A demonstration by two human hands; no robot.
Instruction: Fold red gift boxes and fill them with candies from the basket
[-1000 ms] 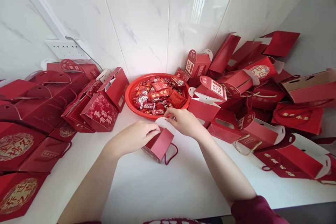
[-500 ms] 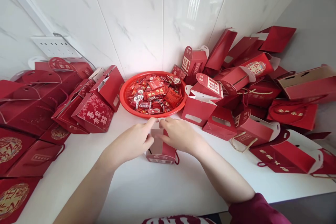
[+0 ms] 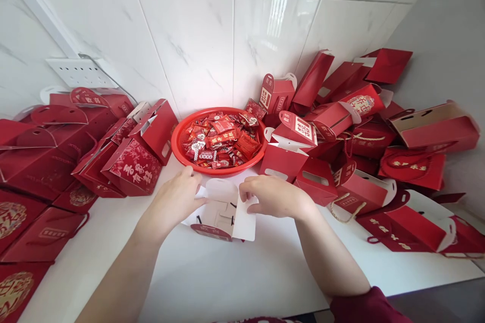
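Note:
A small red gift box (image 3: pixel 212 232) stands on the white table in front of me, its top flaps spread apart. The white interior (image 3: pixel 220 209) shows, with dark cord ends inside and nothing else visible. My left hand (image 3: pixel 176 202) pinches the left flap between thumb and fingers. On the other side, my right hand (image 3: pixel 275 196) has curled fingers and thumb on the right flap (image 3: pixel 245 224), which leans outward. Just behind the box sits a red plastic basket (image 3: pixel 182 156) heaped with red-wrapped sweets (image 3: pixel 222 139).
Red gift boxes (image 3: pixel 132 169) are stacked along the left. More boxes (image 3: pixel 303 161), many open-topped, pile up at the right, some with rope handles. A tiled wall (image 3: pixel 204 35) closes off the back, with a power socket panel (image 3: pixel 81 72) at left.
The box's top has come open: its flaps, closed together under my fingers before, now spread to the sides. My hands have moved apart, left and right, with the flaps.

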